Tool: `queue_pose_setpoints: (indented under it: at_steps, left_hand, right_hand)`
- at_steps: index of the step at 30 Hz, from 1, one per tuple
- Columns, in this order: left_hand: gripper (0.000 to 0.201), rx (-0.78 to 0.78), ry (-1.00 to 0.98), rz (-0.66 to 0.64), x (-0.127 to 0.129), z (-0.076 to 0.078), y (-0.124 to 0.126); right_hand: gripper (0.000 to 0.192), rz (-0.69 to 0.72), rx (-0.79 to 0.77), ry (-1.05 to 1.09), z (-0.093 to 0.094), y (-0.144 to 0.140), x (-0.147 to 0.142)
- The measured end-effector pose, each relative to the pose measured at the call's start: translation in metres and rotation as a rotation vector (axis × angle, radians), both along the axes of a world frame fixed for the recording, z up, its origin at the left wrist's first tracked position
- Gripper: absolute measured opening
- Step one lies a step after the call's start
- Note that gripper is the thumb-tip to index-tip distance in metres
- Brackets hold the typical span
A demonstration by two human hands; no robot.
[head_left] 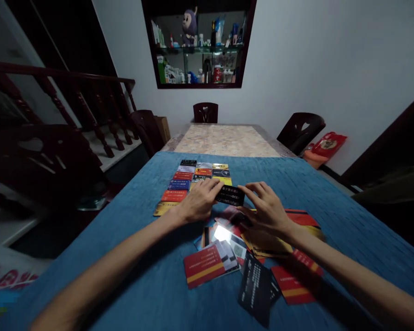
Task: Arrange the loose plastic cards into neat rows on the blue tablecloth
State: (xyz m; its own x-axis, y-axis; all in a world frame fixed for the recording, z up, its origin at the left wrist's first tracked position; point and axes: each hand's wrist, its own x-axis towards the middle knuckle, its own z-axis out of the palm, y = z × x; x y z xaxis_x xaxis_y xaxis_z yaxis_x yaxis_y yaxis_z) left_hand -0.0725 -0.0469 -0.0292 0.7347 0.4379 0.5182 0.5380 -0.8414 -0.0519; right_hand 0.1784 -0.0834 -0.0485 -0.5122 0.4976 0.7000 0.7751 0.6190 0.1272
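Both my hands hold one black card (230, 195) just above the blue cloth (131, 257). My left hand (200, 201) grips its left end and my right hand (264, 207) pinches its right end. Beyond the hands, several coloured cards (189, 178) lie in neat rows, red, blue, black and yellow. Under and in front of my right hand lies a loose heap of cards (234, 257), among them a red and yellow one (204, 265) and a black one (256, 289).
The blue cloth covers the near half of a long table; a marbled tabletop (226, 140) shows beyond it. Dark chairs (300, 131) stand around it. A stair railing (55, 105) runs at the left, and a wall shelf (198, 43) with bottles hangs at the back.
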Motion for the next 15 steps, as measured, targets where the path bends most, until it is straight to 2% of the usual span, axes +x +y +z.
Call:
queue_pose_setpoints:
  at_steps: [5, 10, 15]
  left_hand:
    - [0.06, -0.066, -0.005, 0.026, -0.025, 0.012, 0.032]
    - [0.053, -0.122, 0.026, 0.109, -0.051, 0.025, 0.066]
    - [0.047, -0.135, 0.021, 0.148, -0.071, 0.028, 0.103]
  right_hand:
    - [0.05, 0.054, -0.053, -0.02, 0.014, 0.045, -0.024]
    - [0.046, 0.114, -0.133, -0.046, 0.022, 0.093, -0.049]
    - [0.041, 0.096, -0.202, -0.099, 0.025, 0.137, -0.071]
